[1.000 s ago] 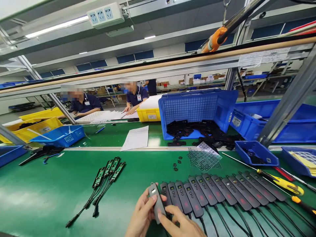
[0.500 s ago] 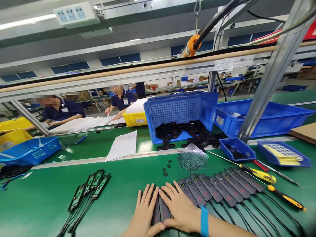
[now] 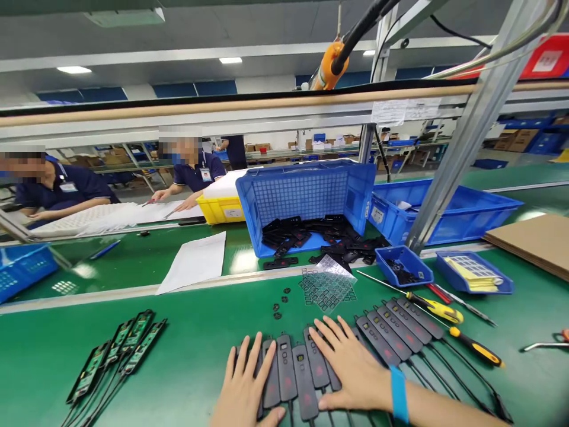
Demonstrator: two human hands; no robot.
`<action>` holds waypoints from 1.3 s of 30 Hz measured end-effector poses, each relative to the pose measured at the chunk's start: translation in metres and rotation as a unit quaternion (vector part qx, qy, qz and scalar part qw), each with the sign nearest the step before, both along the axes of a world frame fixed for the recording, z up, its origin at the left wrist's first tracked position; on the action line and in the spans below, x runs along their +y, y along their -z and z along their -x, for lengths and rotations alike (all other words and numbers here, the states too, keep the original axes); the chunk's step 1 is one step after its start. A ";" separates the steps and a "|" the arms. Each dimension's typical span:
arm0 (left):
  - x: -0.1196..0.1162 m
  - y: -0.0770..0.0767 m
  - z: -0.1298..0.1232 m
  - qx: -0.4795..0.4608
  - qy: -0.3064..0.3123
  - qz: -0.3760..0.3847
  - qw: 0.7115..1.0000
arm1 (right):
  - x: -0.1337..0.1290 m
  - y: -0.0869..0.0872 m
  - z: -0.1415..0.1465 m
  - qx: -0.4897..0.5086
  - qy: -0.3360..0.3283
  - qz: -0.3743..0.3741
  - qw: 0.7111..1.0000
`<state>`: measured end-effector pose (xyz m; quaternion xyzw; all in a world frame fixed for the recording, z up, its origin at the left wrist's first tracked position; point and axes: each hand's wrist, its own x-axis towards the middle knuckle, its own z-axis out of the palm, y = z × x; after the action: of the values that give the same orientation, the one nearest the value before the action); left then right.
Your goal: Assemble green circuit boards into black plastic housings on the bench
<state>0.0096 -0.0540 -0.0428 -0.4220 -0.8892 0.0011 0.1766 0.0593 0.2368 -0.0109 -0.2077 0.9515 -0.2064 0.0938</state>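
A row of dark grey cabled devices (image 3: 287, 367), long and slim with small buttons and a tiny window, lies on the green bench. My left hand (image 3: 244, 379) rests flat over the left end of this row, fingers spread. Across the middle of the row lies my right hand (image 3: 349, 367), fingers also apart and a blue band on its wrist. Between both hands several devices show, one sitting lower than its neighbours. More devices (image 3: 400, 329) fan out to the right of my right hand. The parts beneath my palms are hidden.
Open casings with green circuit boards (image 3: 118, 350) lie at left. A blue crate (image 3: 306, 196) of black covers stands behind, near clear sticker sheets (image 3: 329, 284) and small black pieces (image 3: 278, 307). Yellow-black screwdrivers (image 3: 475, 347) lie right. Two co-workers sit across the bench.
My hands have moved apart, the right one sliding rightward over the row, so several devices now show between them. The camera view has shifted to the right.
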 end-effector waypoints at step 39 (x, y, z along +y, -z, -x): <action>0.021 -0.029 -0.015 -0.101 0.052 0.040 0.993 | 0.118 0.003 -0.053 0.043 0.132 -0.117 0.983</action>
<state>0.0246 -0.0335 -0.0135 -0.4725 -0.8785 -0.0155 0.0687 0.1126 0.3547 -0.0143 -0.0766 0.9914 -0.0946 0.0482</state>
